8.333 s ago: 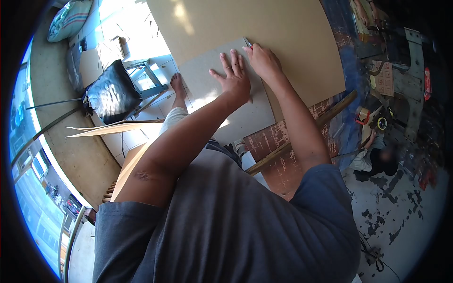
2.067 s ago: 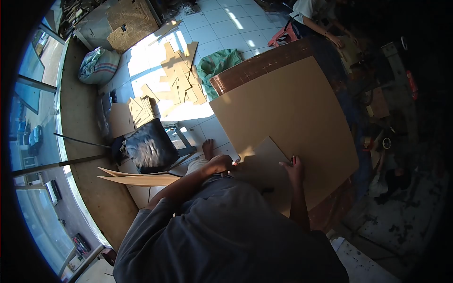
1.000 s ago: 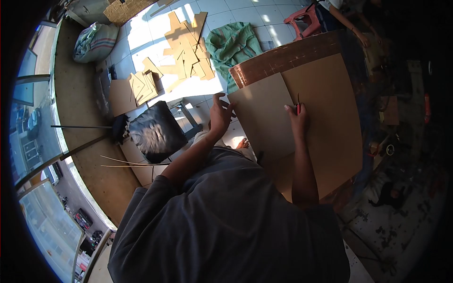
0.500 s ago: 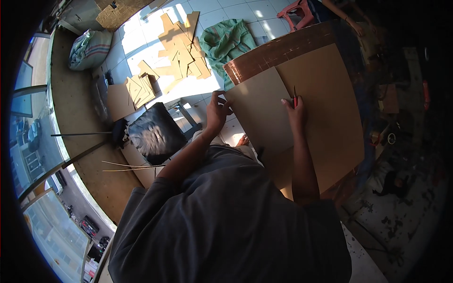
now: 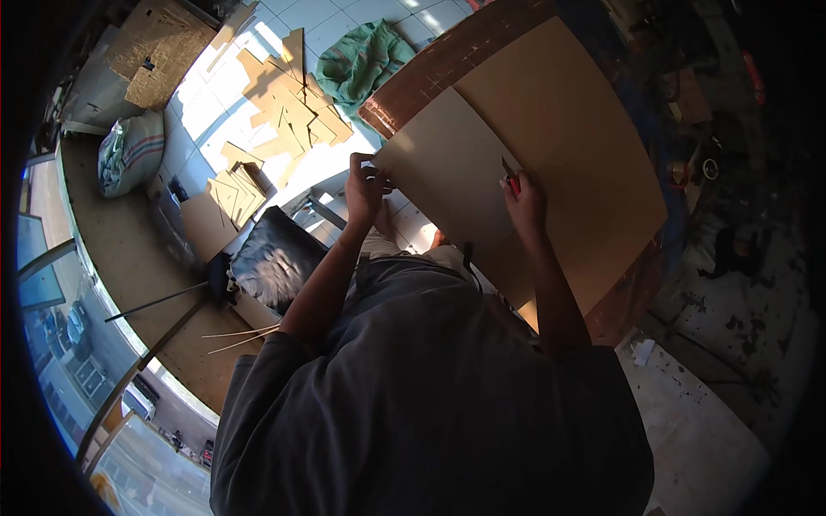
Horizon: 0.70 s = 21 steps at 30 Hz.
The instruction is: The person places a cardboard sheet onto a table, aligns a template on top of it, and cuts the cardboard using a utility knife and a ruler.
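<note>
A large brown board (image 5: 585,163) lies on the reddish-brown worktable (image 5: 413,82). Over its left part is a smaller greyish sheet (image 5: 443,159). At that sheet's upper left corner, my left hand (image 5: 366,193) pinches the edge between thumb and fingers. My right hand (image 5: 527,202) is closed around a red-handled cutter (image 5: 513,181), whose dark blade points up and to the left, near the sheet's right edge.
A black cushion-like seat (image 5: 277,258) stands left of my legs. Cardboard offcuts (image 5: 288,112) lie on the sunlit tiles, beside a green cloth (image 5: 366,62). A striped sack (image 5: 132,153) rests by the wall at left. Tape rolls (image 5: 710,168) are at right.
Over the last seconds the greyish sheet has shifted on the board, and my left hand has come to its upper left corner. Since half a second ago, mainly the view has turned.
</note>
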Available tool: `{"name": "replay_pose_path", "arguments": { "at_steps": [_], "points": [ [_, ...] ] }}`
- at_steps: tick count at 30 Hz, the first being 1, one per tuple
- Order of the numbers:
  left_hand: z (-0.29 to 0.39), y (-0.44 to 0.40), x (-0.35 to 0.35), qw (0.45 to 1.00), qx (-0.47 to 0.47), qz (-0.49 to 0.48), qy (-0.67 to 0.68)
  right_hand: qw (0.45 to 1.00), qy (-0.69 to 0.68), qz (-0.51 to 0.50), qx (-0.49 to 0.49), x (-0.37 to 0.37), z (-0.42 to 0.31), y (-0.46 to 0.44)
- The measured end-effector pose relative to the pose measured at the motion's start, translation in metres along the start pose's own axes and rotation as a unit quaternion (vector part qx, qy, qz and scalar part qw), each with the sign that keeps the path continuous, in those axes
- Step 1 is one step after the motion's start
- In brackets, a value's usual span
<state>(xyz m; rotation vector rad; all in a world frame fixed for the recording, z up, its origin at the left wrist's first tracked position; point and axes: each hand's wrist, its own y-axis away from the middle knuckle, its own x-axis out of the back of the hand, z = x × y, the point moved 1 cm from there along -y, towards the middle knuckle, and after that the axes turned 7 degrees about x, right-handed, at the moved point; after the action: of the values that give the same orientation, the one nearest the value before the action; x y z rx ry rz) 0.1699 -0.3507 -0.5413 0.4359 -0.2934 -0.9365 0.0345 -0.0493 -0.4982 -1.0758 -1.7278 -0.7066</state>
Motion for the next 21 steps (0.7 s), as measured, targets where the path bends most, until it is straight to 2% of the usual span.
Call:
{"name": "replay_pose_path", "arguments": {
  "at_steps": [2, 5, 6, 10, 12, 16, 19, 21],
  "points": [
    [-0.002, -0.001, 0.000, 1.000, 0.001, -0.012, 0.014, 0.996, -0.080, -0.009, 0.048, 0.000, -0.001, 0.038],
    [-0.002, -0.003, 0.001, 0.999, 0.008, -0.026, 0.022, 0.992, -0.114, -0.035, 0.036, 0.007, -0.014, 0.087],
    [-0.004, -0.004, 0.002, 0.999, 0.000, -0.024, 0.024, 0.992, -0.120, -0.011, 0.027, 0.005, -0.021, 0.101],
    [-0.004, -0.006, 0.001, 1.000, 0.001, -0.027, 0.016, 0.994, -0.105, -0.011, -0.022, 0.003, -0.033, 0.142],
    [-0.007, -0.009, 0.002, 0.999, -0.012, -0.033, 0.022, 0.991, -0.103, -0.065, -0.059, 0.001, -0.035, 0.158],
    [0.002, -0.006, 0.004, 0.998, -0.022, -0.047, 0.018, 0.984, -0.134, -0.070, -0.089, -0.001, -0.045, 0.174],
    [0.000, -0.008, 0.004, 0.999, -0.016, -0.049, -0.004, 0.983, -0.150, -0.056, -0.092, -0.008, -0.044, 0.182],
    [0.003, -0.005, 0.004, 0.999, -0.018, -0.051, -0.008, 0.994, -0.097, -0.019, -0.048, -0.021, -0.035, 0.188]
  ]
}}
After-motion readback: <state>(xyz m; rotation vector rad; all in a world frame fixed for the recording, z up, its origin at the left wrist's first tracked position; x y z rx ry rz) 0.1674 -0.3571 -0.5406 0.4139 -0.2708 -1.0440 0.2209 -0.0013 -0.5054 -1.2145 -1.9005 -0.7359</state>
